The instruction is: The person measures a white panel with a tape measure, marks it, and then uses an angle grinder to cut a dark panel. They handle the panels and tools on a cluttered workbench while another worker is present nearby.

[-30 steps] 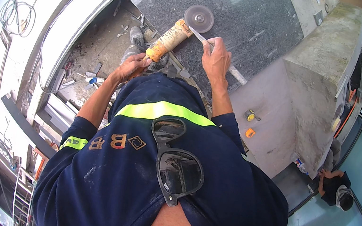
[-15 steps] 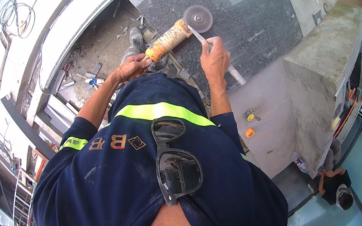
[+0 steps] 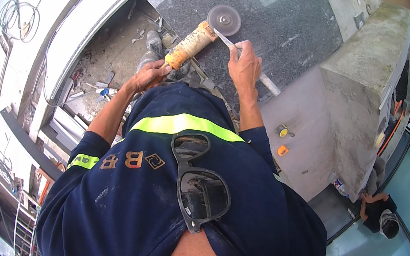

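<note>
My left hand is wrapped round the rear end of a worn yellow angle grinder, which points up and to the right. A round cutting disc sits at its far end, over a dark speckled stone slab. Closed round a thin, pale, pointed strip, my right hand holds its tapered tip close to the grinder's head, beside the disc. Whether the tip touches the disc I cannot tell. The strip's material is unclear; its blunt end sticks out below my right hand.
To the right, a tape measure and a small orange object lie on a grey surface beside a concrete block. Offcuts litter the ground at left. Cable lies coiled farther left. Another person is at the lower right.
Almost nothing differs. My right hand and the pale strip have shifted very slightly to the right; the grinder and my left hand stay in place.
</note>
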The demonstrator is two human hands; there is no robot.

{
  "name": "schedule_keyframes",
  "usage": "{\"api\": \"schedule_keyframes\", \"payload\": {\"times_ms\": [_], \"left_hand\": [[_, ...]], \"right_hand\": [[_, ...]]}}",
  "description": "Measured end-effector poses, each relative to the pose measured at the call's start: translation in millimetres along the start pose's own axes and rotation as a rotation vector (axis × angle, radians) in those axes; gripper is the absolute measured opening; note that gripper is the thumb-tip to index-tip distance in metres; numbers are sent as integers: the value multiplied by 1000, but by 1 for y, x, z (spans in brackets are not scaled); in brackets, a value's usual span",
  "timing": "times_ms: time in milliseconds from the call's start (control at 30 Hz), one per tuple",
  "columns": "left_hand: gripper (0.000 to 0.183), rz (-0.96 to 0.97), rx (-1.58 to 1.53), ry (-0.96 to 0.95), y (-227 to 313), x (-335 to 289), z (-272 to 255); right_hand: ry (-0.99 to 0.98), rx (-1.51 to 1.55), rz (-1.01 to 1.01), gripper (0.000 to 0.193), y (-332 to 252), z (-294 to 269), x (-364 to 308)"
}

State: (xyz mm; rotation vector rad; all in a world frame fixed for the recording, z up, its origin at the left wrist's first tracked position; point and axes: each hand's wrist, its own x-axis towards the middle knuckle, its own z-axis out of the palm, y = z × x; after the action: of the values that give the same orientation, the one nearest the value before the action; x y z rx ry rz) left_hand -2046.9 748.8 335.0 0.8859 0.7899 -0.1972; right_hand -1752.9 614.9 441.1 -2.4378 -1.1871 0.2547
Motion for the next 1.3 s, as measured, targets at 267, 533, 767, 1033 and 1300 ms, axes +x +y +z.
{"api": "schedule_keyframes", "payload": {"times_ms": [267, 533, 767, 1033, 1300], "left_hand": [[39, -2, 13, 5, 2, -1, -1], [36, 47, -42, -10, -7, 7, -4], [30, 44, -86, -58, -14, 12, -9], [34, 71, -101, -38, -17, 13, -6], [36, 60, -87, -23, -9, 6, -1]], "right_hand": [[15, 120, 19, 24, 1, 2, 3], [-233, 1119, 298, 43, -12, -39, 11], [-333, 1085, 294, 49, -20, -49, 8], [-345, 881, 419, 35, -11, -28, -13], [-421, 738, 503, 33, -10, -2, -25]]}}
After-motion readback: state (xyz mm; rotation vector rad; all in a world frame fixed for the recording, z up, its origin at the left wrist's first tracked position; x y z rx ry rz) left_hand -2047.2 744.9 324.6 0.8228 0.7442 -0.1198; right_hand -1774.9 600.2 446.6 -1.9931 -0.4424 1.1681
